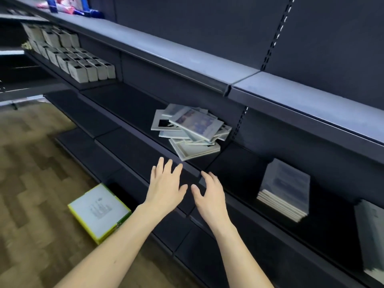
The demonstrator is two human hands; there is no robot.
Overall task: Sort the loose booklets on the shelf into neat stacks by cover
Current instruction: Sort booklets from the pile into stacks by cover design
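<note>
Both bare forearms reach forward; the left hand (165, 185) and the right hand (209, 192) hover side by side with fingers spread, each grip open and holding nothing, just short of the dark shelf (133, 113) edge. Beyond them the loose booklets (190, 130) lie in a jumbled pile on that shelf. To the right sits a neat stack (285, 190).

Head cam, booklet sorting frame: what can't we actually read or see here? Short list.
- Loose pile of booklets: head view, lower covers hidden by the ones on top; count unclear.
- Top booklet cover: print blurred, unreadable.
- Neat stack: cover washed out and blurred.
- Far-right stack: cut off by the frame edge.
- Box on the floor: label text too small.
</note>
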